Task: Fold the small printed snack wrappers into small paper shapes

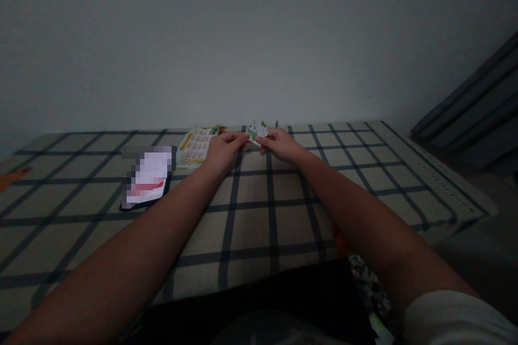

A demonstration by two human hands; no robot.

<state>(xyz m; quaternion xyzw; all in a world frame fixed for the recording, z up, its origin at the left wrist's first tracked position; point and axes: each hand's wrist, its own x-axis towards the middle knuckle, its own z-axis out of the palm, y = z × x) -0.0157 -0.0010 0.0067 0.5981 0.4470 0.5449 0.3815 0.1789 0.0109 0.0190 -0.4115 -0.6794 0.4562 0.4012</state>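
Observation:
Both hands meet at the far side of the table, each pinching a small green-and-white printed piece of paper point(258, 130). My left hand point(223, 150) grips its left edge between thumb and fingers. On the opposite edge, my right hand point(282, 145) closes in the same way. The piece has an uneven outline, and its print is too small to read. Just left of my left hand lies a printed sheet point(196, 146) with yellow and orange blocks, partly covered by that hand.
A phone with a lit, blurred screen point(149, 175) lies on the left of the checked tablecloth point(251, 232). An orange item point(15, 177) shows at the left edge. The grey wall point(259, 38) stands behind, with dark folded cloth point(481, 102) on the right.

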